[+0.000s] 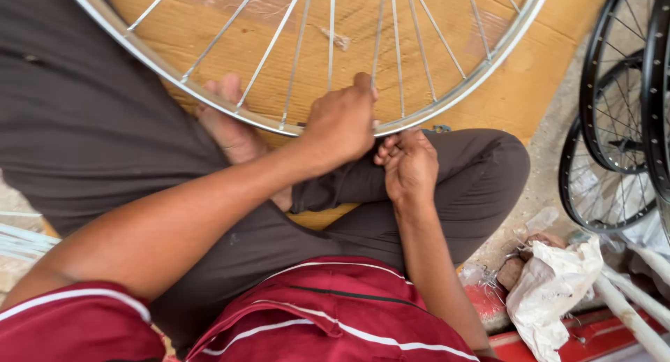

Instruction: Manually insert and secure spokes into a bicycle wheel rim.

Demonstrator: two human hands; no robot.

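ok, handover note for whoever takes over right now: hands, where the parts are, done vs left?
Left hand: closed over the near edge of the silver rim, grip on the rim where a spoke meets it.
Right hand: fingers curled just under the rim, beside the left; whether it holds anything cannot be seen.
The rim lies across the crossed legs, over a wooden board.
Black wheels stand to the right; a white bag lies by the right knee.
Done: spokes are laced into the rim all along the visible arc.
Left: cannot tell from this view.
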